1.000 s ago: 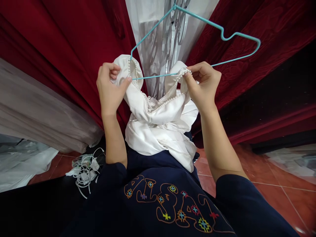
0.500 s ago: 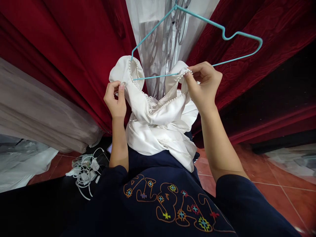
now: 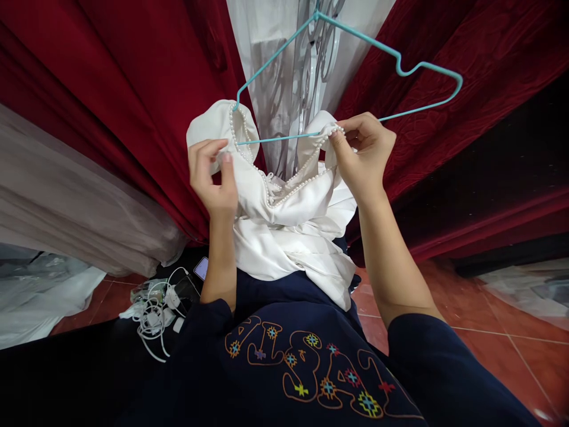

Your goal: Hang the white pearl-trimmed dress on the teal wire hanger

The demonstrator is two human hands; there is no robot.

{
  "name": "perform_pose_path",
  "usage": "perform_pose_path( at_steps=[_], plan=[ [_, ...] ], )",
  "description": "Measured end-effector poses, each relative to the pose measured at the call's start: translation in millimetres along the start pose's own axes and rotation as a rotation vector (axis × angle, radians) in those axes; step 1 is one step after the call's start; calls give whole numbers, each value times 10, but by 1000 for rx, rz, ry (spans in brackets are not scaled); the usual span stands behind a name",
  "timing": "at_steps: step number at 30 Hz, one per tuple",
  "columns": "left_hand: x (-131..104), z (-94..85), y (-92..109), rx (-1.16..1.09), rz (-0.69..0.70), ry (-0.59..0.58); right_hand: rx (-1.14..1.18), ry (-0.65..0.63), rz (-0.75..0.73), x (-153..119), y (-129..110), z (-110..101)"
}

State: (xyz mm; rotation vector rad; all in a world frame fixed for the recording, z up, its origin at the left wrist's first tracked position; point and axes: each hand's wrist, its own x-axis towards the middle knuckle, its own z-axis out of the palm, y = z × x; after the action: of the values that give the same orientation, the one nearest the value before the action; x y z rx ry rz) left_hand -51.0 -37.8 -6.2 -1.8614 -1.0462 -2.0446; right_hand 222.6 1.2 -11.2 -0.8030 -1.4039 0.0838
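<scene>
A white satin garment (image 3: 288,231) with a pearl-trimmed neckline hangs in front of me, its left shoulder draped over the end of a turquoise wire hanger (image 3: 355,35). My left hand (image 3: 213,178) pinches the fabric just below that shoulder. My right hand (image 3: 362,148) grips the garment's right pearl-edged shoulder next to the hanger's lower bar. The right end of the hanger sticks out bare beyond my right hand. The lower part of the garment bunches against my dark blue embroidered top.
Dark red curtains (image 3: 111,89) and a sheer white curtain (image 3: 284,53) hang right behind the hanger. A grey fabric (image 3: 66,201) lies at left. A tangle of white cables and chargers (image 3: 155,305) and a phone (image 3: 202,268) sit on the red tiled floor (image 3: 489,350).
My left hand dropped from the top of the left shoulder to a lower spot on the fabric, then rose slightly. The hanger swung a little; my right hand stayed put.
</scene>
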Motion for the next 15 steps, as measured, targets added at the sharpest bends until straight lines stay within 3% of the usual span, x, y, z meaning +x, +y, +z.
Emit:
perform_pose_path(
  at_steps=[4, 8, 11, 15],
  plan=[
    [59, 457, 334, -76, 28, -313, -5, -15, 10, 2, 5, -2],
    [87, 835, 395, 50, 63, -530, 16, -6, -17, -18, -25, 4],
    [99, 901, 355, 59, 66, -558, -1, 69, -86, -99, -35, -19],
    [171, 815, 280, -1, 61, -580, -74, 363, -151, -200, 148, -217]
  ],
)
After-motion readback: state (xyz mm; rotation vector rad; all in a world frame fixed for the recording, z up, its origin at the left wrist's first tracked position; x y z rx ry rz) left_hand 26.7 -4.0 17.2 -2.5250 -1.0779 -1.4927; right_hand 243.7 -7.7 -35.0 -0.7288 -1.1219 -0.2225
